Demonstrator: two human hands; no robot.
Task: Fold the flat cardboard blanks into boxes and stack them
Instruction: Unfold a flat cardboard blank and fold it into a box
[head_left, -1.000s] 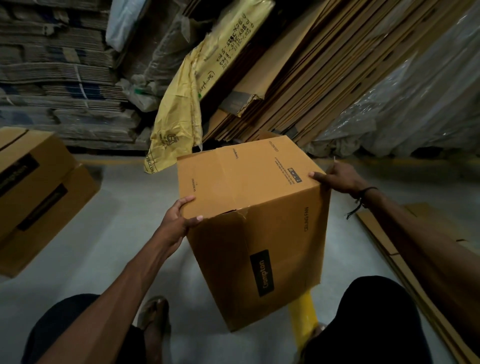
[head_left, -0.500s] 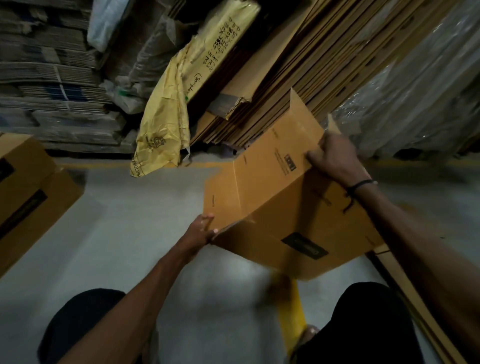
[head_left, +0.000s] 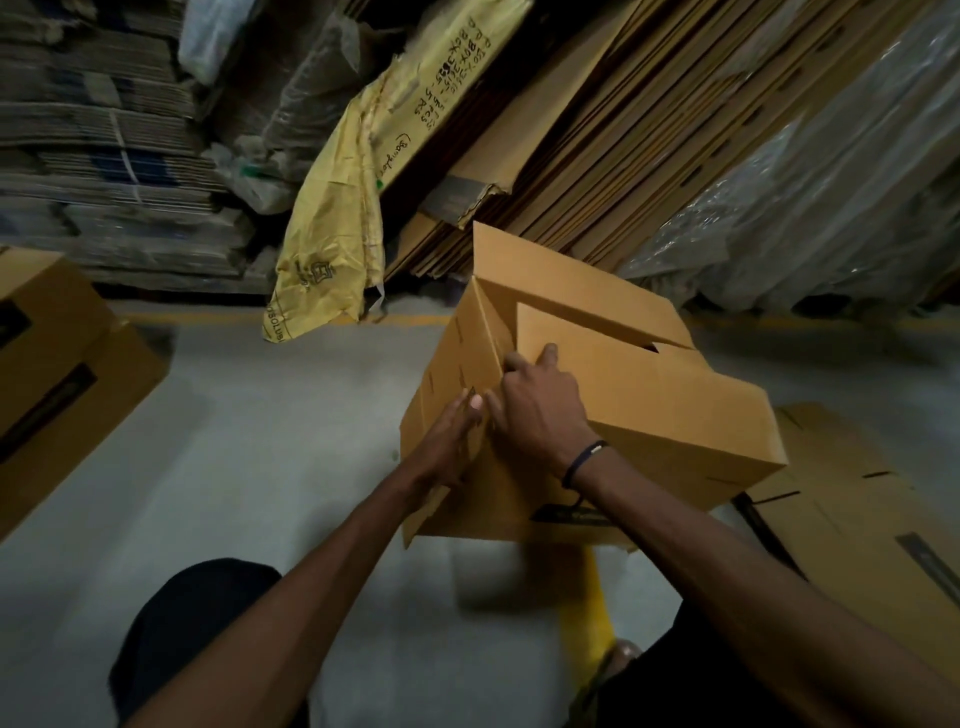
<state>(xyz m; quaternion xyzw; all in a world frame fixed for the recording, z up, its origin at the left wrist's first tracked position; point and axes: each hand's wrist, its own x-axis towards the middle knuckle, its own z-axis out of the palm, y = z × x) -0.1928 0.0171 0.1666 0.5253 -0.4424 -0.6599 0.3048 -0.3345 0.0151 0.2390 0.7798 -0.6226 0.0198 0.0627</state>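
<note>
A: How should these flaps go down?

B: Brace the brown cardboard box, held in the air at one o'clock above the grey floor. The left hand lies flat-fingered on the side flap; the right hand curls its fingers over the top flap's edge. Press evenly.

A: What's changed?

B: Half a second ago the hands were apart and one flap stood up.
</note>
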